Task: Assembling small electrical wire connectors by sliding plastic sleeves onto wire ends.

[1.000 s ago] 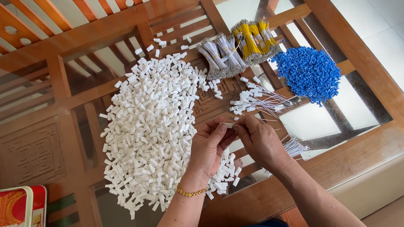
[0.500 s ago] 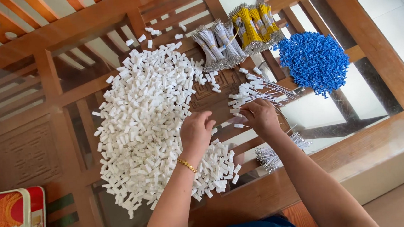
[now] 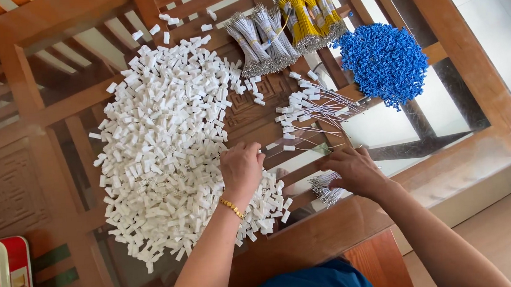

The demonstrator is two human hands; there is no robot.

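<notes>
Grip of the left hand (image 3: 241, 170) is resting curled, fingers down, on the edge of the white connector pile (image 3: 164, 144); whether it is pinching a piece cannot be told. Right hand (image 3: 355, 169) is lying over the loose grey wires (image 3: 326, 189) near the front edge of the glass surface (image 3: 388, 133), fingers partly closed on them. Risks, as judged: the left wrist is sitting among loose connectors and could sweep some off the front edge; the thin wires could slide on the glass. Finished leads (image 3: 307, 106), bundled wires (image 3: 283, 29) and blue terminals (image 3: 386, 63) are lying well clear.
</notes>
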